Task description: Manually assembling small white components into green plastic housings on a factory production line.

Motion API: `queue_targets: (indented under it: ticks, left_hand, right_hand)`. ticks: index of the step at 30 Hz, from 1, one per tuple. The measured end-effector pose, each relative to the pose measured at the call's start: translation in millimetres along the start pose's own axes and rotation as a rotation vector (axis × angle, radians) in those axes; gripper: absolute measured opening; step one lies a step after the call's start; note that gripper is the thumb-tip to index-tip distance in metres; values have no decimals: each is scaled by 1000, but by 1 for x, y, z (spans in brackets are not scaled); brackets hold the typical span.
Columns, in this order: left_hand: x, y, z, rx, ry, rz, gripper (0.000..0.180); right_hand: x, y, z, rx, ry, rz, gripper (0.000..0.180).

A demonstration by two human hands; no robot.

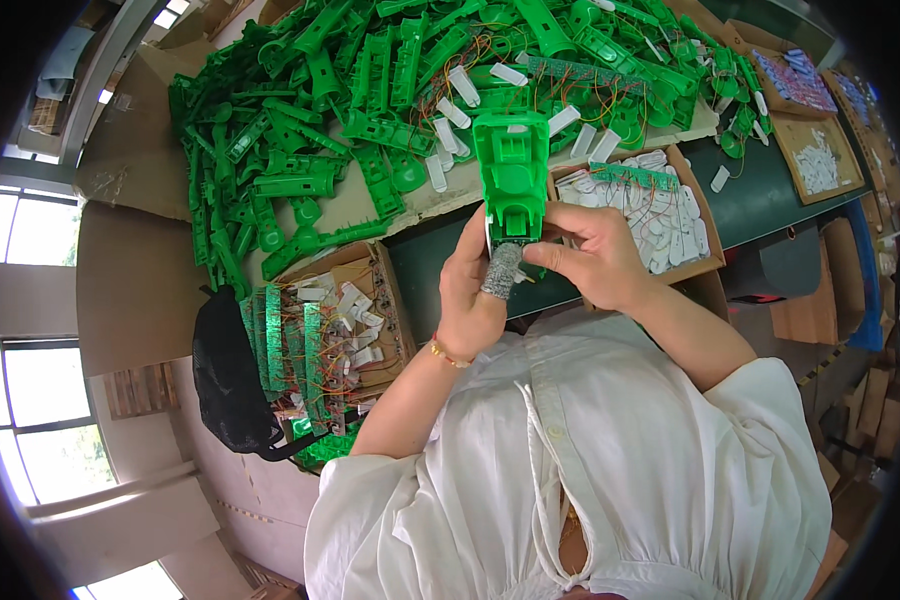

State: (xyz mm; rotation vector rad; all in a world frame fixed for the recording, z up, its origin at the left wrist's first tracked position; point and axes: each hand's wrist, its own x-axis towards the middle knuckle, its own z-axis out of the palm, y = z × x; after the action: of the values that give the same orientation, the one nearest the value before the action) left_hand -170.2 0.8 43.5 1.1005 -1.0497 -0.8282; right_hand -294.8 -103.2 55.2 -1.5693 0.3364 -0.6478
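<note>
In front of my chest I hold a bright green plastic housing, hollow side toward me, with its wide end pointing away. My left hand is closed round the near end from the left. A grey speckled knit sleeve covers what looks like its thumb, which presses at the housing's near edge. From the right, my right hand grips the same end, thumb and fingers bent in close to it. What lies between the fingertips at that end is too small to make out.
Green plastic housings are heaped across the bench on cardboard. At right, a carton holds white parts with wires. Another carton at left holds circuit boards and white pieces. A black mesh bag hangs beside it.
</note>
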Motion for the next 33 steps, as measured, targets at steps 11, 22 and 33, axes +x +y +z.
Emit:
queue_targets:
  ticks: [11, 22, 33]
  left_hand:
    - [-3, -2, -4, -127, -53, -38, 59]
    - [6, -7, 25, 445, 146, 99, 67]
    - [8, -19, 22, 82, -56, -50, 75]
  right_hand:
    - [-3, 9, -1, 68, 17, -61, 34]
    - [3, 19, 14, 1177, 77, 264, 47]
    - [-11, 17, -3, 922, 209, 369, 41]
